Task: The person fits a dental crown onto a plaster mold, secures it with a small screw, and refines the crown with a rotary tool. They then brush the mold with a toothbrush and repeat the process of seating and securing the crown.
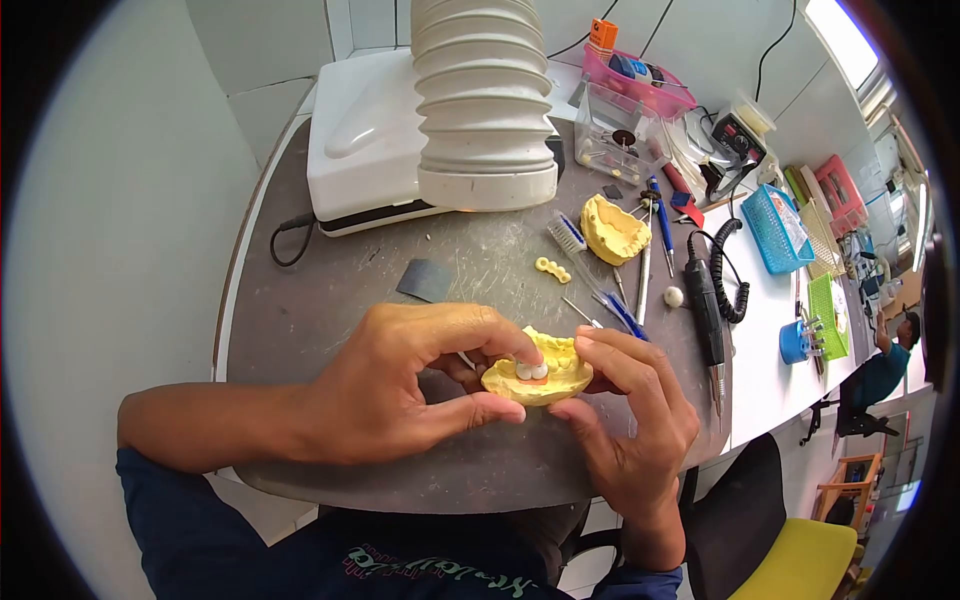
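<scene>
Between my two hands is a yellow plaster dental model point(562, 384), held above the front of the grey work surface. White tooth crowns point(533, 371) sit on it, over a small orange-pink gum section. My left hand point(410, 375) grips the model's left side, its index fingertip touching the crowns and its thumb along the lower edge. Fingers and thumb of my right hand point(640, 410) clasp the right side. Parts of the model are hidden behind my fingers. Beyond it lie a small yellow bridge-shaped piece point(552, 269) and a dark sandpaper square point(425, 281).
A ribbed white extraction hose point(485, 110) hangs over the back. A second dental model point(613, 232), a brush point(568, 232) and a handpiece point(705, 300) lie to the right. Blue basket point(778, 230) and bur holder point(797, 342) stand farther right. Another person point(880, 365) sits in the background.
</scene>
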A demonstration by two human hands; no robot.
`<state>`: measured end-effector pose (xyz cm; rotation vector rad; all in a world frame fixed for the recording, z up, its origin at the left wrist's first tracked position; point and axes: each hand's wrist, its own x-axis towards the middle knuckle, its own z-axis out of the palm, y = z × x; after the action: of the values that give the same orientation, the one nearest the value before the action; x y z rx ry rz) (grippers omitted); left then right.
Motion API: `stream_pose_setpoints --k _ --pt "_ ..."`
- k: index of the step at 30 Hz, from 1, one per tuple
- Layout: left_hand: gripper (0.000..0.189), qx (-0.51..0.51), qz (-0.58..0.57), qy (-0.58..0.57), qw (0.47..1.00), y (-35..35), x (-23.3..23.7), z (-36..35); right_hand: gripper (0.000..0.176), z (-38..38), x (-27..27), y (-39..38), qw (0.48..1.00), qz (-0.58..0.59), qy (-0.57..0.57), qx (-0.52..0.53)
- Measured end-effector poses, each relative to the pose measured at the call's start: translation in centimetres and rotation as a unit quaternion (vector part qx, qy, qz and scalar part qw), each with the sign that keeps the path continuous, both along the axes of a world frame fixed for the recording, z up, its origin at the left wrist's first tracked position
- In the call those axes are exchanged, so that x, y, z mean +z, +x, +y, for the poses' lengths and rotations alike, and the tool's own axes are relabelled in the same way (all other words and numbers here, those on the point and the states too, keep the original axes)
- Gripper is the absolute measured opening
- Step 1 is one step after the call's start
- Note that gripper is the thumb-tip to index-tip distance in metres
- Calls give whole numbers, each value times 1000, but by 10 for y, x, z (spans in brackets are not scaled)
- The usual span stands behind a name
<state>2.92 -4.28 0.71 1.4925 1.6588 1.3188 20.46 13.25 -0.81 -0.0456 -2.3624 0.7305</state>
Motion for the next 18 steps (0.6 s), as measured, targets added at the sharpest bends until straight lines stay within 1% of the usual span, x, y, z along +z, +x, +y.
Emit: stream_pose_setpoints --k 2,4,5,7,8,10,11,13,17,18 --pt "41 1 -6 -10 1000 1 -1 0 49 0 0 0 1000 1 -1 0" --pt "45 14 -101 -14 995 5 -4 2 59 -2 2 0 999 -22 -22 -20" --pt "45 14 -101 -16 995 6 -4 1 59 -3 2 0 999 -22 -23 -21" --pt "46 20 -150 -46 987 8 -4 1 62 -3 3 1 995 -53 -79 -12" --pt "46 19 -150 -48 987 9 -2 1 62 -2 1 2 995 -53 -81 -13" --pt "36 4 -155 -73 985 11 5 1 60 -1 -6 3 989 -21 -149 1" --pt "36 4 -156 -74 985 12 5 1 60 -1 -5 4 988 -22 -150 1" --pt "26 21 -339 -95 936 12 3 2 58 0 -3 3 992 -17 -122 8" --pt "23 39 -312 -89 945 10 -1 6 58 -1 -4 1 996 -16 -87 18" --pt "22 25 -316 -89 944 9 -4 6 57 -1 -4 1 996 -13 -87 18"
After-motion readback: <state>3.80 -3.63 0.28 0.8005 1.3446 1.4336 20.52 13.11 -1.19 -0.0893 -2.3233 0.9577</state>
